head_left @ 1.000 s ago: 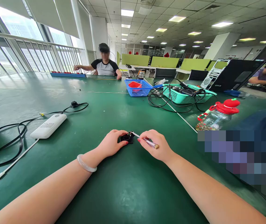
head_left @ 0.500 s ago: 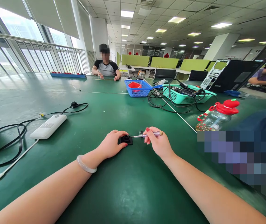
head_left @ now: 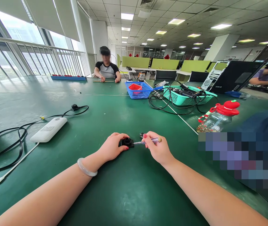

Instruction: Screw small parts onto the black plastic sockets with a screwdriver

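A big green table fills most of the view. At about 1 o'clock from the hands stand a green basket full of black wires and a blue basket. At 2 o'clock lies a clear bottle with a red lid. At 10 o'clock rests a white power bank with its cords.

Right in the middle, the left hand curls its fingers around a small black part and presses it down on the table. The right hand pinches a thin screwdriver between thumb and fingertips, with its tip touching the part's right side, at 3 o'clock. A tiny dark bit sits just behind the tip.

The tip could slip off and poke the left fingers, since they are so close. If the left hand lets go a little, the part could slide away. The tiny bit could get knocked and roll off, because it lies loose.
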Available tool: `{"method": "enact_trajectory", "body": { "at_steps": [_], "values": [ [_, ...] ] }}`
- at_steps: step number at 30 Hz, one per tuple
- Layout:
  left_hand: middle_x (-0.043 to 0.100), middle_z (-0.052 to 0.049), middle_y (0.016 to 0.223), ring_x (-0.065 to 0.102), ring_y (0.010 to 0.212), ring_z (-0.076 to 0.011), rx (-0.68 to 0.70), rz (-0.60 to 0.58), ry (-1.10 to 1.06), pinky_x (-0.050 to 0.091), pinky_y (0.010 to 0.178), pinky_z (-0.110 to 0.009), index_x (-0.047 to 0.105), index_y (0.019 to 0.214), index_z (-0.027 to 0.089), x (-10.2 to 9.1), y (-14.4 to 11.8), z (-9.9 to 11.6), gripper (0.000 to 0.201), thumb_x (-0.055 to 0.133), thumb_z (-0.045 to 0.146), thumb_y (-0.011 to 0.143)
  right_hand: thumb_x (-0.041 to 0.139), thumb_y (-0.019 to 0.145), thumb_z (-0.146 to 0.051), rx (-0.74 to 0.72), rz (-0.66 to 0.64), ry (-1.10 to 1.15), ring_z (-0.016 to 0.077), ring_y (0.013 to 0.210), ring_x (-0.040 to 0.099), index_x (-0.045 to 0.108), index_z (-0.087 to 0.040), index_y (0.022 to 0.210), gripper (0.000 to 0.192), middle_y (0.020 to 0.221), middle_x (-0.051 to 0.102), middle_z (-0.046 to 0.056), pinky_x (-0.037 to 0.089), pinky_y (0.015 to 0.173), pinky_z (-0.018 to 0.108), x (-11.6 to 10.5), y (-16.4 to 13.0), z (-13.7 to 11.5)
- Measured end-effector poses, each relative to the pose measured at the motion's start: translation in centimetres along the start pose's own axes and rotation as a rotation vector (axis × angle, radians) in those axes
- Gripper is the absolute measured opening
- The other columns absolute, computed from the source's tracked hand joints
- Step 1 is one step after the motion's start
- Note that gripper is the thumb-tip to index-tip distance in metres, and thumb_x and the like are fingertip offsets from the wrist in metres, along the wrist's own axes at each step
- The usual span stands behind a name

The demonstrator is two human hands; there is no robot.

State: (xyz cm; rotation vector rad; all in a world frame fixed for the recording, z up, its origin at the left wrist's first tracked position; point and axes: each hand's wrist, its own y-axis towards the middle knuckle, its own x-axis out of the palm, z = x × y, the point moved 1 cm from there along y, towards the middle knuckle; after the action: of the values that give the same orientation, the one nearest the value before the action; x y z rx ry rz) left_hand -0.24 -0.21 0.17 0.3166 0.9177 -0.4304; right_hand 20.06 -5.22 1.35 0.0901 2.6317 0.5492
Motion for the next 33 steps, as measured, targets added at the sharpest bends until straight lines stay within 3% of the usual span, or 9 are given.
{"method": "enact_trajectory", "body": {
  "at_steps": [4,10,12,18,23,25,28,30,33],
  "values": [
    [0.065,-0.004,0.117,0.052,0.118,-0.0259,-0.002,0.006,0.005,0.043,0.105,-0.043,0.061,0.116,0.028,0.0,0.0,-0.1,0.039,0.066,0.031,0.077,0.044,0.093,-0.046,-0.034,-0.051,-0.094,0.0117,0.050,0.042,0.048,-0.021,0.061,0.041,0.051,0.048,-0.003,0.033,0.051,0.025,0.3,0.0,0.0],
    [0.067,-0.006,0.114,0.054,0.115,-0.0259,0.005,0.038,0.075,0.045,0.102,-0.044,0.062,0.116,0.028,0.1,-0.1,-0.1,0.039,0.066,0.033,0.078,0.049,0.092,-0.029,-0.487,-0.089,-0.228,0.0137,0.060,0.046,0.050,-0.022,0.066,0.027,0.059,0.058,-0.002,0.040,0.071,0.030,1.1,-0.9,-1.0],
    [0.068,-0.005,0.112,0.055,0.112,-0.0260,0.025,0.040,0.103,0.046,0.100,-0.043,0.062,0.116,0.027,0.1,-0.1,0.0,0.038,0.065,0.031,0.078,0.051,0.092,-0.029,-0.531,-0.163,-0.218,0.0131,0.061,0.048,0.053,-0.022,0.071,0.022,0.065,0.063,-0.001,0.040,0.077,0.032,1.5,-1.0,-1.1],
    [0.068,-0.006,0.111,0.057,0.110,-0.0262,0.049,0.016,0.127,0.048,0.096,-0.041,0.060,0.119,0.026,0.0,-0.1,0.2,0.039,0.064,0.033,0.081,0.052,0.091,-0.029,-0.358,-0.244,-0.165,0.0125,0.063,0.052,0.056,-0.022,0.072,0.021,0.066,0.062,-0.003,0.039,0.073,0.029,1.6,-0.5,-0.5],
    [0.069,-0.006,0.108,0.057,0.108,-0.0268,0.061,0.040,0.160,0.048,0.095,-0.041,0.061,0.117,0.025,-0.1,-0.1,0.4,0.039,0.067,0.033,0.079,0.050,0.090,-0.044,0.000,-0.210,0.065,0.0115,0.054,0.047,0.055,-0.021,0.067,0.033,0.060,0.055,-0.002,0.036,0.054,0.025,1.5,0.4,1.1],
    [0.069,-0.005,0.108,0.058,0.107,-0.0268,0.051,0.040,0.156,0.049,0.095,-0.041,0.061,0.116,0.026,-0.1,-0.2,0.4,0.038,0.066,0.032,0.079,0.050,0.089,-0.050,0.080,-0.188,0.165,0.0125,0.054,0.049,0.056,-0.020,0.068,0.037,0.060,0.056,-0.001,0.038,0.053,0.025,1.3,0.5,1.3],
    [0.069,-0.005,0.109,0.058,0.107,-0.0265,0.051,0.039,0.150,0.048,0.096,-0.042,0.060,0.118,0.026,0.0,-0.3,0.4,0.038,0.064,0.033,0.080,0.047,0.090,-0.052,0.023,-0.090,0.193,0.0141,0.058,0.052,0.057,-0.020,0.066,0.041,0.060,0.056,0.000,0.041,0.057,0.026,0.5,0.4,0.8],
    [0.068,-0.007,0.109,0.058,0.107,-0.0266,0.057,0.042,0.155,0.048,0.097,-0.043,0.059,0.120,0.026,0.0,-0.3,0.3,0.040,0.062,0.034,0.081,0.046,0.092,-0.048,-0.082,0.002,0.095,0.0142,0.058,0.052,0.057,-0.021,0.066,0.039,0.059,0.055,0.000,0.040,0.057,0.026,-0.1,0.2,0.2],
    [0.067,-0.008,0.111,0.057,0.109,-0.0266,0.060,0.042,0.164,0.047,0.099,-0.044,0.057,0.123,0.025,0.2,-0.3,0.1,0.042,0.060,0.035,0.083,0.048,0.092,-0.042,-0.198,0.036,-0.080,0.0153,0.063,0.053,0.058,-0.021,0.067,0.034,0.063,0.060,0.001,0.041,0.062,0.027,-0.5,0.0,-0.1]
  ]
}}
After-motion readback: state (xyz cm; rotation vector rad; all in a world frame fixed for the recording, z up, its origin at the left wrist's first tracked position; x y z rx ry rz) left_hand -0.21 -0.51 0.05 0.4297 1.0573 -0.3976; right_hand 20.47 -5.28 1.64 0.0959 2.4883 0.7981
